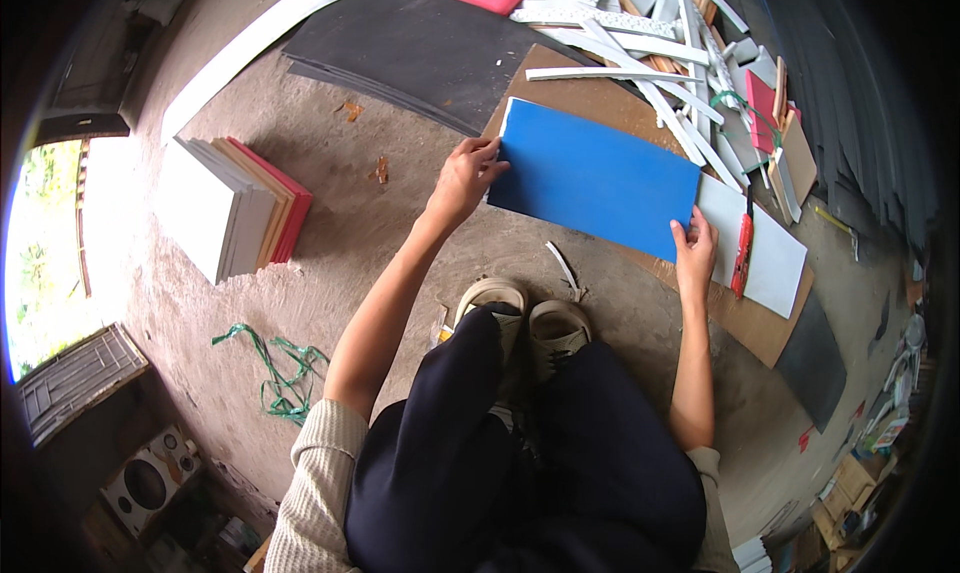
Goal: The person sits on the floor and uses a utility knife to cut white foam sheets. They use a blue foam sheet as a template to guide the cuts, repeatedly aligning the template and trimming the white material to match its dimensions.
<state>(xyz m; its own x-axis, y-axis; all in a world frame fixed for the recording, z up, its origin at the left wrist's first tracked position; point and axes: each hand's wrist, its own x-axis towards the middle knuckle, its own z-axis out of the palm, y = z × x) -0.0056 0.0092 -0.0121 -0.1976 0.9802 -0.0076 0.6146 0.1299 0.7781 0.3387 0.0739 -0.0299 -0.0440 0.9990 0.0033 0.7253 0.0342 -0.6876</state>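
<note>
A blue rectangular foam-like sheet (597, 178) is held between my two hands. My left hand (466, 180) pinches its left edge, and my right hand (696, 245) grips its lower right corner with the thumb on top. Under the blue sheet's right end lies a white sheet (765, 253). On that white sheet rests a red-handled cutting tool (743, 245), close to my right hand; its blade cannot be made out. A brown board (745, 323) lies beneath both sheets.
Black sheets (410, 53) lie beyond my left hand. A heap of white strips (640, 58) and scraps is at the far right. Stacked white, tan and red panels (240, 213) stand at left. Green twine (275, 368) lies on the floor near my shoes (557, 325).
</note>
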